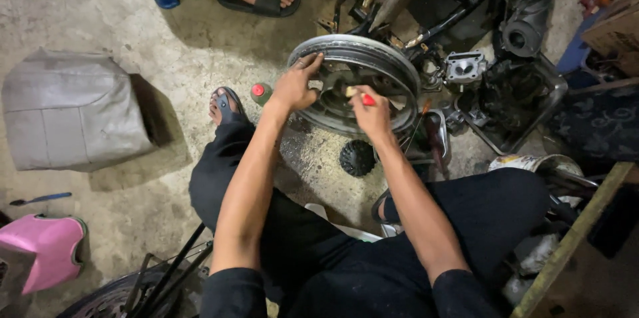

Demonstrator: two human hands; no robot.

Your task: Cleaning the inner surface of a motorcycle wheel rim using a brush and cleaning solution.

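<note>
Black-trousered knees frame 2 hands: left hand (295, 86) fingers grip the heavy, stiff wheel (355, 83) rim, right hand (371, 112) fingers pinch a red-tipped tool (364, 98).

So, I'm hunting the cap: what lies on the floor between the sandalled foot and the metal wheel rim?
In the head view, a small green bottle with a red cap stands between the sandalled foot and the metal wheel rim.

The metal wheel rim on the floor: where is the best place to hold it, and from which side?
Probably the wheel rim by its raised outer edge, from the near-left, where the left hand already rests. The right hand occupies the centre; engine parts crowd the far right side.
</note>
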